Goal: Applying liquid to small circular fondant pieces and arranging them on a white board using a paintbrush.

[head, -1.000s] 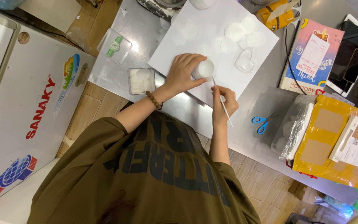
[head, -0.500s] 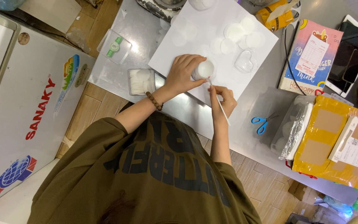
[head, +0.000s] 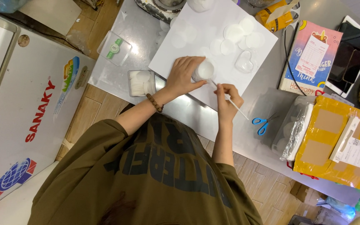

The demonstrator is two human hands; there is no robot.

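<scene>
Two hands at work over a white board (head: 196, 46) on a grey metal table (head: 267, 100). Left hand (head: 183, 76) is wrapped round a small white round cup (head: 205, 70), fingers closed on its side, holding it down near the board's front edge. Right hand (head: 228, 96) is just beside it, fingers pinched shut on a thin white stick (head: 235, 106); stick's upper tip reaches twd the cup, other end slants out past the hand over the table. Left wrist has a brown bead bracelet (head: 155, 103).

On the board, further back: several flat white discs (head: 234, 32) w/ a clear heart-shaped mould (head: 245, 61) beside them. Left of the hands, a clear box of white pads (head: 141, 82) and a clear lid w/ a green label (head: 114, 48), both on the table. Right of the hands: blue-handled scissors (head: 261, 123), foil-wrapped pack (head: 295, 131), yellow taped parcel (head: 334, 146), a pink & blue book (head: 309, 58), a tablet (head: 353, 58). White chest freezer (head: 26, 108) stands to the far left.
</scene>
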